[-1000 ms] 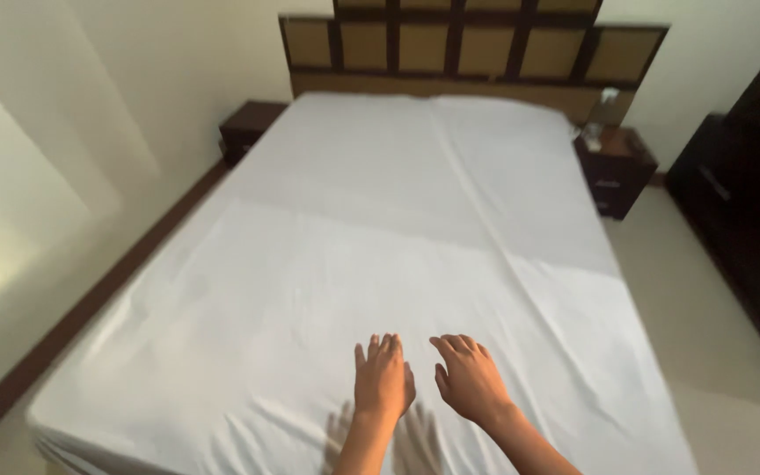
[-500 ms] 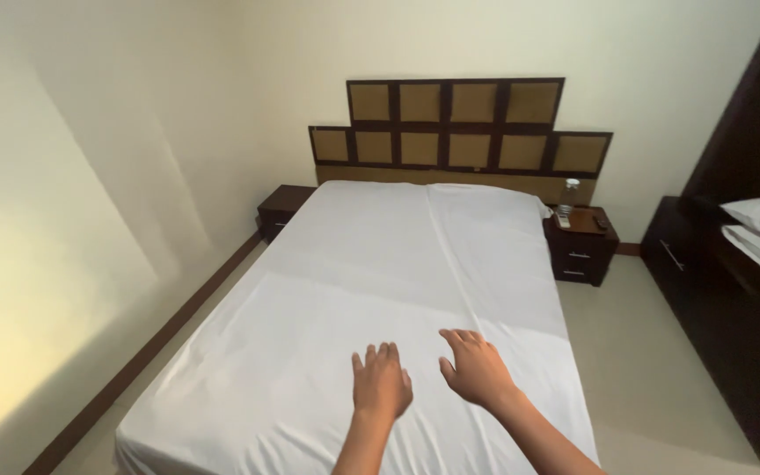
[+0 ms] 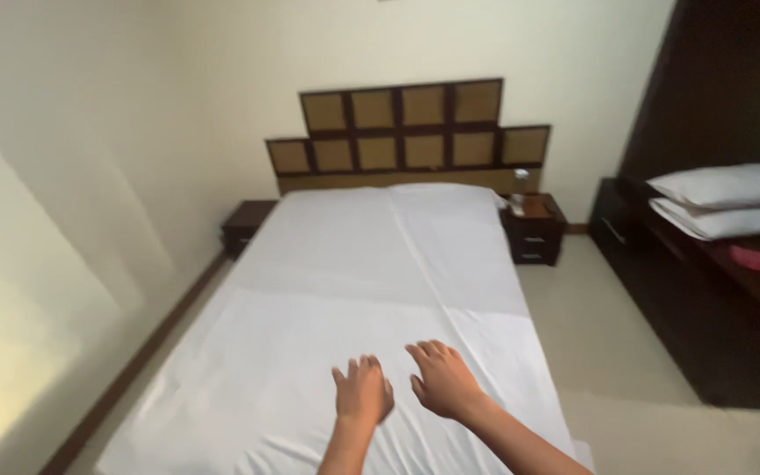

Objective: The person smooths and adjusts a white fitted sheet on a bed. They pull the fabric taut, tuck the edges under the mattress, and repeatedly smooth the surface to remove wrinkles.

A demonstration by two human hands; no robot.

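White bed sheet (image 3: 354, 290) lies flat over the big bed, up to the brown wooden headboard (image 3: 406, 132). Left hand (image 3: 362, 391) and right hand (image 3: 444, 380) spread wide near its foot end, holding nothing.

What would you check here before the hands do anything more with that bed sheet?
1. Left hand flat and open over the sheet: ok.
2. Right hand open beside it, holding nothing: ok.
3. Sheet reaches the headboard: ok.
4. Sheet smooth: not ok, a crease runs down the middle and wrinkles lie near the foot.
5. Pillows ready: ok, stacked on the dark cabinet at the right.
6. Far edges tucked: cannot tell.
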